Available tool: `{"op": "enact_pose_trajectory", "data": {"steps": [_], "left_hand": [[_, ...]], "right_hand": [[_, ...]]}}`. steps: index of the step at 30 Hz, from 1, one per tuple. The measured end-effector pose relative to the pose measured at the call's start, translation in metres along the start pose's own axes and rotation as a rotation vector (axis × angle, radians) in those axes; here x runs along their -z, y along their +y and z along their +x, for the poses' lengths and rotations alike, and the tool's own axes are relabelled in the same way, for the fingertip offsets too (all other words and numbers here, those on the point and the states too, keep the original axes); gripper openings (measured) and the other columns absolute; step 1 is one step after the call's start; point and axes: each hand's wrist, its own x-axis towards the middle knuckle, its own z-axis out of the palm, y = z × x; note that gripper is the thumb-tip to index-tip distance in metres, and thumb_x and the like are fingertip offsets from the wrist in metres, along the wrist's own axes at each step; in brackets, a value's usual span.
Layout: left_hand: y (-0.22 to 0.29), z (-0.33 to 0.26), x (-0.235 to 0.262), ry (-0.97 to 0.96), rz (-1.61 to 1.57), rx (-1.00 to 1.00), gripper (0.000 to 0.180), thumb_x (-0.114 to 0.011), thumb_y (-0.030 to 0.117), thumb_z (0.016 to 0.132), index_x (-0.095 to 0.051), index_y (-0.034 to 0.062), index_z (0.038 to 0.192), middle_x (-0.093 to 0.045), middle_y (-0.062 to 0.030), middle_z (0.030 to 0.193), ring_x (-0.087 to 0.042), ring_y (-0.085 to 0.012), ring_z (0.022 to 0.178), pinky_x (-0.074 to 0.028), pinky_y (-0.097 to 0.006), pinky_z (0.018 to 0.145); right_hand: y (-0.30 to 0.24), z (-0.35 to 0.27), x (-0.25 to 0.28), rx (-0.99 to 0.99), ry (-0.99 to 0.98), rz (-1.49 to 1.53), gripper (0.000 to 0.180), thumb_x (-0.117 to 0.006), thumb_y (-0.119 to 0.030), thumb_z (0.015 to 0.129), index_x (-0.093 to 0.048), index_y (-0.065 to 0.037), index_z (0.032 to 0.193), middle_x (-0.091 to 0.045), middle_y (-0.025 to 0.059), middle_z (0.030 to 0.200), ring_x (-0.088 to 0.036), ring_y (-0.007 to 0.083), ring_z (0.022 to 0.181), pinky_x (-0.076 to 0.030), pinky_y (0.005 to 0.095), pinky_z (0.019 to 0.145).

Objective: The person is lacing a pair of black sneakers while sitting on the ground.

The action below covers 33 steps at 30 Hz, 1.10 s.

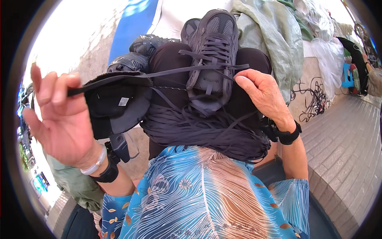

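Note:
A dark grey sneaker (pixel 213 59) stands between my knees, toe pointing away, with flat laces threaded across its front. My left hand (pixel 65 115) is raised at the left, palm showing, its fingers curled around a long dark shoelace (pixel 167 73) that stretches across to the sneaker. My right hand (pixel 258 89) is at the sneaker's right side, thumb and forefinger pinched on a piece of lace beside the tongue. A thick bundle of loose dark laces (pixel 207 133) lies across my lap.
More dark shoes (pixel 129 63) sit left of my knees. Below the stretched lace is a black cap-like item (pixel 115 103) with a white label inside. A greenish woven sheet (pixel 274 36) is at far right, near tangled black cords (pixel 312 97) and a blue plastic stool (pixel 347 75).

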Motion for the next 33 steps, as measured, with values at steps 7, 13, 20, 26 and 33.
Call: {"op": "enact_pose_trajectory", "data": {"steps": [7,13,20,26,33], "left_hand": [[-0.146,0.007,-0.014,-0.136,1.188,0.335,0.031,-0.061,0.014,0.094,-0.059,0.0022,0.122,-0.065,-0.0020,0.105,-0.050,-0.0043,0.065,-0.046,-0.021,0.061],[-0.153,0.012,-0.008,-0.210,1.221,0.479,0.021,-0.060,0.013,0.095,-0.060,0.0010,0.112,-0.063,-0.0020,0.087,-0.056,-0.0077,0.065,-0.048,-0.023,0.063],[-0.154,0.027,-0.011,-0.212,1.283,0.293,0.014,-0.062,0.015,0.093,-0.062,0.0014,0.094,-0.059,0.0008,0.075,-0.053,-0.0063,0.061,-0.043,-0.022,0.058],[-0.156,0.030,-0.006,-0.319,1.393,0.213,0.012,-0.062,0.012,0.091,-0.062,0.0001,0.095,-0.056,-0.0022,0.067,-0.051,-0.0076,0.059,-0.043,-0.024,0.056],[-0.158,0.031,-0.005,-0.290,1.388,0.430,0.045,-0.057,0.042,0.096,-0.061,-0.0021,0.088,-0.058,-0.0064,0.066,-0.055,-0.0135,0.060,-0.045,-0.031,0.059]], "right_hand": [[-0.009,-0.003,0.003,0.145,-0.023,-0.092,0.015,-0.066,-0.011,0.086,-0.066,0.003,0.092,-0.065,0.0134,0.077,-0.060,0.0227,0.065,-0.048,0.0321,0.062],[-0.012,-0.008,0.001,0.288,0.080,-0.301,0.010,-0.068,-0.010,0.084,-0.066,-0.002,0.090,-0.064,0.0132,0.079,-0.063,0.0327,0.072,-0.049,0.0385,0.062],[-0.004,-0.002,-0.002,0.452,0.075,-0.410,0.012,-0.068,-0.005,0.083,-0.063,-0.001,0.093,-0.063,0.0125,0.079,-0.061,0.0317,0.066,-0.048,0.0359,0.058],[0.004,-0.004,0.018,0.563,0.047,-0.705,0.015,-0.066,-0.007,0.078,-0.052,-0.009,0.082,-0.048,0.0051,0.064,-0.056,0.0238,0.052,-0.044,0.0340,0.047],[0.008,-0.014,0.015,0.528,0.040,-0.644,0.011,-0.068,-0.011,0.083,-0.057,-0.009,0.085,-0.052,0.0042,0.065,-0.056,0.0236,0.053,-0.045,0.0330,0.050]]}}
